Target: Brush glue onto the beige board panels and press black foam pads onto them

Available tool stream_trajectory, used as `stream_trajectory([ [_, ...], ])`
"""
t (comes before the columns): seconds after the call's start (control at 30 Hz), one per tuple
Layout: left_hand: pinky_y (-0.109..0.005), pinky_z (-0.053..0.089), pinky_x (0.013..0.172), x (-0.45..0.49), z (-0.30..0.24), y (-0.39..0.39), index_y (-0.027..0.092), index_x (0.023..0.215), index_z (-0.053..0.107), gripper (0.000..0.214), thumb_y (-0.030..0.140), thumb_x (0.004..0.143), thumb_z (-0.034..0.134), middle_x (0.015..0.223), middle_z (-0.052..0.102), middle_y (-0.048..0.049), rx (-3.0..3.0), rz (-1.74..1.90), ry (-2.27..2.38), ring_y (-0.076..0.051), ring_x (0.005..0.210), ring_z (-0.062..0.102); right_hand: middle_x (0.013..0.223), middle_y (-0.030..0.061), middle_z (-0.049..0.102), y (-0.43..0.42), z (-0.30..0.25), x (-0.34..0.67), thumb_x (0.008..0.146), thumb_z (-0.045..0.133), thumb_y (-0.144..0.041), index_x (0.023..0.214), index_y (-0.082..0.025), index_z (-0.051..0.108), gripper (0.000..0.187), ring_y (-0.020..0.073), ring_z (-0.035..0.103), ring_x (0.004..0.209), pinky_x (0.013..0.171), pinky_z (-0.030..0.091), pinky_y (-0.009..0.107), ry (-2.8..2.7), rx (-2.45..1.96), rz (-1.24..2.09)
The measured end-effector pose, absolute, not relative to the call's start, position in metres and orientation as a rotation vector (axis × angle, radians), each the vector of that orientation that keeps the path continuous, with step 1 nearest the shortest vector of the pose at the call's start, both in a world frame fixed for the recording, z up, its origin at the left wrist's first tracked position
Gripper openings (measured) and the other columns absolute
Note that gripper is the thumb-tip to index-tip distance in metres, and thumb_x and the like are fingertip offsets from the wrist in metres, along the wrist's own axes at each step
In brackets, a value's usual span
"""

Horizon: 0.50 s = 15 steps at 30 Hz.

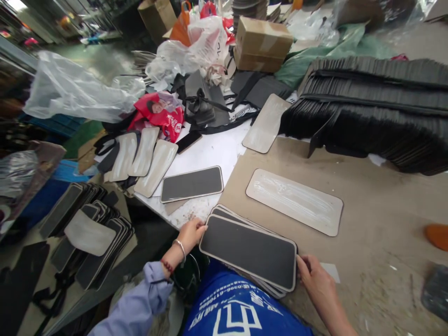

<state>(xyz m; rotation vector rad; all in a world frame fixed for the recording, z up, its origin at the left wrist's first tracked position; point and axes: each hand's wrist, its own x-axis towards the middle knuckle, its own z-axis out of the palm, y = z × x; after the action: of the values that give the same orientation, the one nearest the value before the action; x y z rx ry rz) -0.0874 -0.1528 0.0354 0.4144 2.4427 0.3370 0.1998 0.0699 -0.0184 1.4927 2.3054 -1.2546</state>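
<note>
A dark rectangular panel with rounded corners and a pale rim (248, 252) lies on top of a small, slightly fanned stack of similar panels at the table's near edge. My left hand (192, 234) pinches its left end, thumb and fingers closed at the corner. At the opposite end, my right hand (314, 273) is closed on the right edge, fingertips partly hidden. Just beyond the stack lies a pale panel with glossy white smears (294, 200). Another dark panel with a pale rim (192, 183) rests to the left, on white sheeting.
A long row of tightly packed dark sheets (371, 107) stands at the back right. Smeared pale panels (157, 168) lie at the left edge. A cardboard box (262, 44) and plastic bags (206, 35) crowd the back. Lower left, more panels are stacked (105, 252).
</note>
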Motion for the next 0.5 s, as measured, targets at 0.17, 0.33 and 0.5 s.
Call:
stream_trajectory([
  [0.17, -0.029, 0.043, 0.072, -0.056, 0.025, -0.169, 0.016, 0.071, 0.059, 0.009, 0.021, 0.074, 0.052, 0.076, 0.058, -0.0042, 0.491, 0.42, 2.525, -0.016, 0.073, 0.054, 0.056, 0.0026, 0.058, 0.064, -0.019, 0.201, 0.072, 0.036, -0.057, 0.071, -0.024, 0.049, 0.036, 0.0205, 0.057, 0.051, 0.051, 0.042, 0.029, 2.275, 1.533, -1.122],
  [0.33, -0.033, 0.046, 0.077, -0.053, 0.019, -0.168, 0.016, 0.08, 0.061, 0.013, 0.022, 0.076, 0.051, 0.079, 0.057, -0.006, 0.505, 0.62, 2.516, -0.019, 0.081, 0.054, 0.06, 0.0041, 0.061, 0.059, -0.015, 0.198, 0.073, 0.036, -0.052, 0.075, -0.023, 0.049, 0.032, 0.0206, 0.058, 0.052, 0.053, 0.042, 0.03, 2.224, 1.572, -1.026],
  [0.5, -0.04, 0.043, 0.086, -0.059, 0.011, -0.165, 0.018, 0.082, 0.06, 0.012, 0.02, 0.074, 0.052, 0.086, 0.058, -0.0066, 0.549, 0.746, 2.576, -0.021, 0.09, 0.053, 0.066, 0.0078, 0.063, 0.053, -0.008, 0.194, 0.069, 0.03, -0.053, 0.073, -0.024, 0.047, 0.034, 0.0246, 0.061, 0.062, 0.061, 0.044, 0.034, 2.073, 1.582, -0.972],
])
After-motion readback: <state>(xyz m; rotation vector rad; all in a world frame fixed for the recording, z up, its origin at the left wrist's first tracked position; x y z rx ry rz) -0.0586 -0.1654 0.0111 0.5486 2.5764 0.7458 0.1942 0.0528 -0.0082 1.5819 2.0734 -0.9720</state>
